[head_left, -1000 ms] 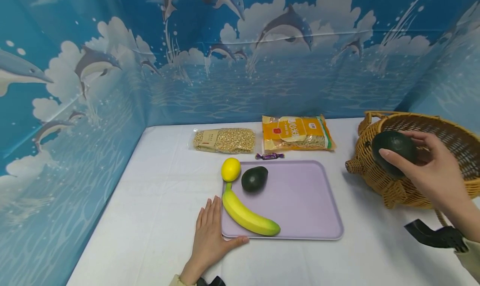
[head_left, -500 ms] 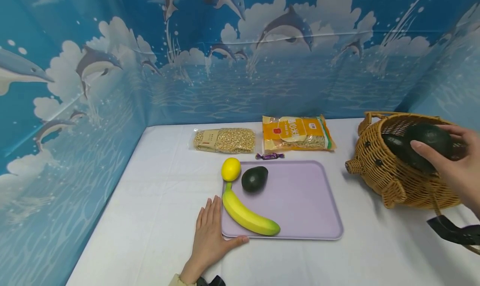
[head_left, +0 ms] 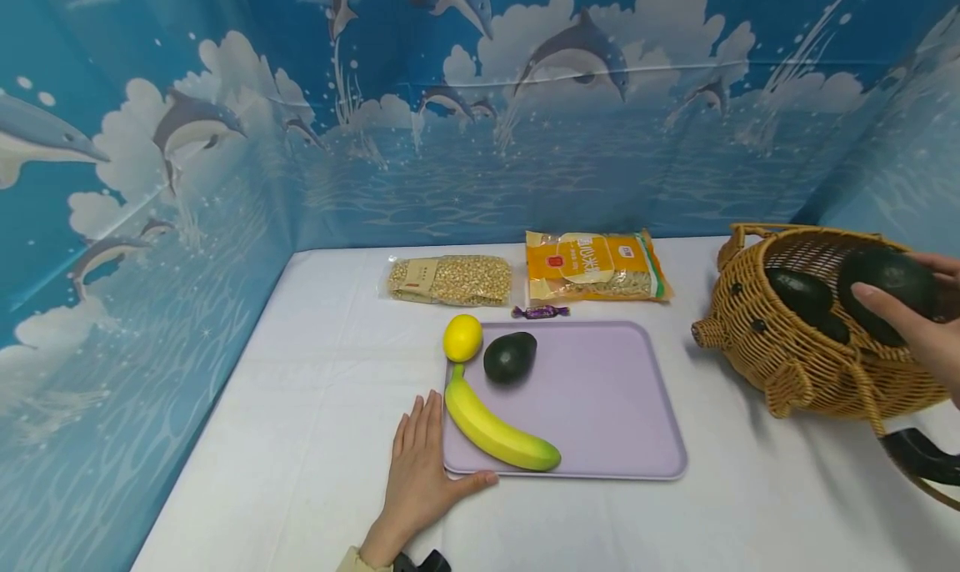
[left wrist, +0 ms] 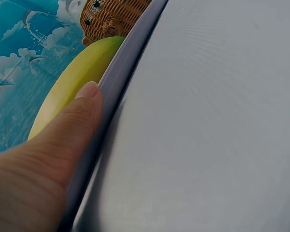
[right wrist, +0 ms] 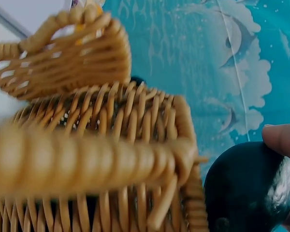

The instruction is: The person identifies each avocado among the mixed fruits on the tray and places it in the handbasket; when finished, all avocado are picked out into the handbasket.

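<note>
At the right edge of the head view, my right hand [head_left: 930, 330] holds a dark green avocado [head_left: 892, 293] between thumb and fingers, over the mouth of a pig-shaped wicker basket [head_left: 810, 380]. Dark green avocados [head_left: 798, 293] lie inside the basket, partly hidden by its rim. In the right wrist view the held avocado [right wrist: 246, 188] shows beside the wicker rim. My left hand [head_left: 420, 489] lies flat at the near-left corner of a lilac tray [head_left: 607, 405], its thumb [left wrist: 82, 111] along the front edge. On the tray are a banana [head_left: 498, 430] and an avocado [head_left: 510, 358]; a lemon [head_left: 462, 338] sits at its far-left corner.
Behind the tray lie a purple-wrapped candy [head_left: 542, 312], a clear bag of yellowish grains [head_left: 465, 280] and an orange food packet [head_left: 592, 265]. The basket's handle [head_left: 866, 393] hangs down its near side. A dolphin-print curtain [head_left: 450, 180] stands behind and beside the white table.
My right hand has carried the avocado rightward from in front of the basket to over its mouth, uncovering the avocados inside. The left hand has stayed at the tray corner.
</note>
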A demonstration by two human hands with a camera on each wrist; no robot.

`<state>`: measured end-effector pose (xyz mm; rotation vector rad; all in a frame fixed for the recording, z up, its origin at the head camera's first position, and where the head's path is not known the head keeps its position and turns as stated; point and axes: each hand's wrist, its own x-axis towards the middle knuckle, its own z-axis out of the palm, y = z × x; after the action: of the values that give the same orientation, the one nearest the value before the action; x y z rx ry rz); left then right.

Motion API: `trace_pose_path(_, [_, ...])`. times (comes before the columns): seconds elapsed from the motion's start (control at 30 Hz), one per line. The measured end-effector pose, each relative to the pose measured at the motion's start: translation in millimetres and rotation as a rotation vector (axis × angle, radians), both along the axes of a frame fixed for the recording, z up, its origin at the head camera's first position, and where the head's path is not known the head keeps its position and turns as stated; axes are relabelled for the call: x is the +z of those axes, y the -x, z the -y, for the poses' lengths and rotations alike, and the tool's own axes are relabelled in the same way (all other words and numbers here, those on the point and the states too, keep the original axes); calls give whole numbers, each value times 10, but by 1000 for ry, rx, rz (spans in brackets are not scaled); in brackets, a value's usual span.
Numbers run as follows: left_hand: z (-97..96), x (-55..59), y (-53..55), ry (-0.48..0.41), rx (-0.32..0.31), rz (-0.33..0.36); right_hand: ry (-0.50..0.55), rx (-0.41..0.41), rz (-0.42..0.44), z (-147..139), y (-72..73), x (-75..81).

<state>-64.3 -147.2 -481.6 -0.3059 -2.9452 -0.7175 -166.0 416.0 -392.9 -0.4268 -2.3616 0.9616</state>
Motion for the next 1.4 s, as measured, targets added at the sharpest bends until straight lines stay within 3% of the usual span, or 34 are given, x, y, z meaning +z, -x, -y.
trace_pose_path(0.17, [3, -9, -1, -1, 1, -3, -3, -26, 23, -110, 41, -53])
trace_pose_path(0.37, [4, -25, -3, -5, 4, -10, -48, -31, 34, -353, 146, -246])
trace_pose_path(0.5, [3, -35, -2, -10, 5, -22, -68, -42, 72, -306, 120, -186])
trace_pose_path(0.67, [3, -35, -2, -11, 5, -16, -63, -69, 101, -16, 12, 33])
trace_pose_path(0.83, [9, -36, 2, 4, 2, -11, -55, -31, 137, 132, -58, 150])
trace_pose_path(1.1, [16, -50, 3, 9, -3, -21, -85, -4, 120, 123, -48, 115])
trace_pose_path(1.4, [20, -50, 6, 9, -4, -31, -113, -70, 81, -51, 44, -49])
